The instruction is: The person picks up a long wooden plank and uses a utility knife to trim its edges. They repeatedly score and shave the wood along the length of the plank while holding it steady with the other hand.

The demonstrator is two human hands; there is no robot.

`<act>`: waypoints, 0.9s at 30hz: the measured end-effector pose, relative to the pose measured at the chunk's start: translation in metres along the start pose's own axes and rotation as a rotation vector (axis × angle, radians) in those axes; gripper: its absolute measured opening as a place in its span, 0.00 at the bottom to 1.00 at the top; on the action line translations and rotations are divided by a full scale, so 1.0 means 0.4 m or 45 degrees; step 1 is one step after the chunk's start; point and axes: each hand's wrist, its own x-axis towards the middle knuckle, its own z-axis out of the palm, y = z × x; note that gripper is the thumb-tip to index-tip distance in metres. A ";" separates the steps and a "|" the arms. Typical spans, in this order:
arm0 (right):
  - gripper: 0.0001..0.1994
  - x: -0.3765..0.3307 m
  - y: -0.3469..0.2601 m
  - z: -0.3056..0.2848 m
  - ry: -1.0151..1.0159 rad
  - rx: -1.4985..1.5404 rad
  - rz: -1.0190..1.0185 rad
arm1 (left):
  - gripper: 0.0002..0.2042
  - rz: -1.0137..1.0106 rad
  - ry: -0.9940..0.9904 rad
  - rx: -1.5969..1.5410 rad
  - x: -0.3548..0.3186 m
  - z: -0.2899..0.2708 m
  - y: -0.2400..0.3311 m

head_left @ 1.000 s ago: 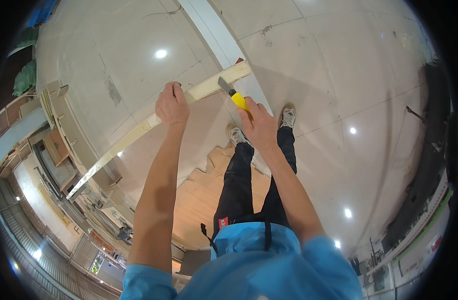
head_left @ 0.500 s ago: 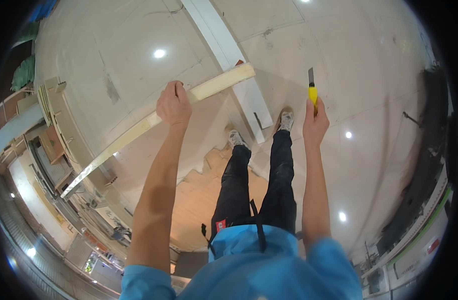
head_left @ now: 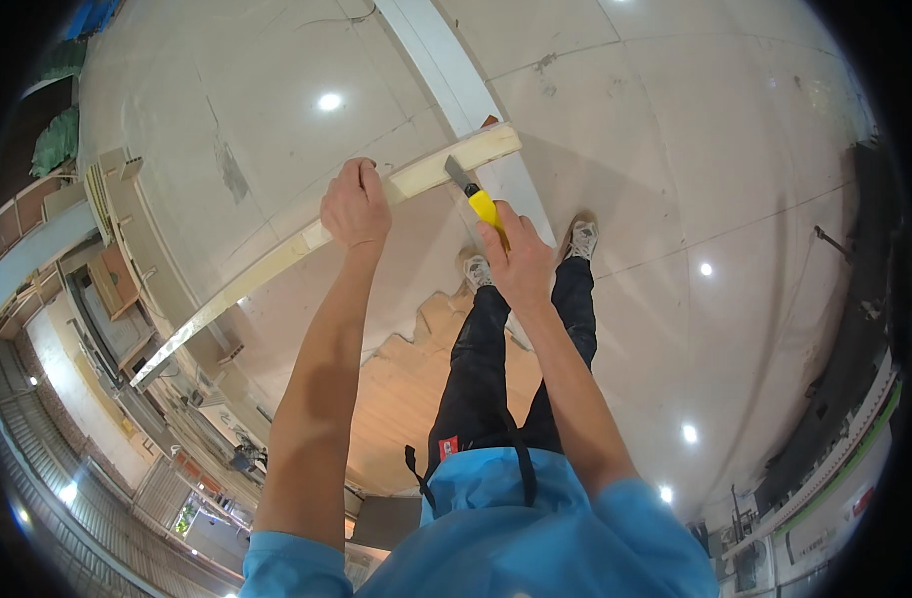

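Note:
A long pale wooden strip [head_left: 276, 256] slants up from the lower left to the upper middle. My left hand [head_left: 357, 202] grips it near its middle, fingers wrapped over the top edge. In my right hand [head_left: 519, 261] is a yellow utility knife [head_left: 483, 206] with its blade out. The blade tip lies at the face of the strip, to the right of my left hand; whether it touches the wood I cannot tell. Under the strip's right end runs a long white board [head_left: 439, 68], with a small reddish-brown piece [head_left: 490, 122] showing just behind the strip.
I stand with my shoes [head_left: 581, 237] by the white board's near end. A tan sheet [head_left: 426, 374] with a ragged edge lies on the floor by my legs. Stacked boards and frames [head_left: 112, 284] line the left. A dark long bundle [head_left: 839, 299] lies along the right.
My right hand has swung left with the utility knife, bringing its blade from open air on the right to the strip. My left hand keeps its hold on the strip.

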 end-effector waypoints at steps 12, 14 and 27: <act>0.18 0.026 0.025 -0.034 -0.009 -0.036 -0.099 | 0.13 -0.019 0.001 0.019 -0.001 0.000 0.006; 0.18 0.007 0.000 0.001 -0.002 -0.005 -0.009 | 0.13 0.002 -0.008 0.021 0.001 -0.001 0.002; 0.16 0.065 0.032 -0.088 0.186 -0.055 -0.003 | 0.14 -0.001 -0.041 0.047 -0.006 -0.007 0.002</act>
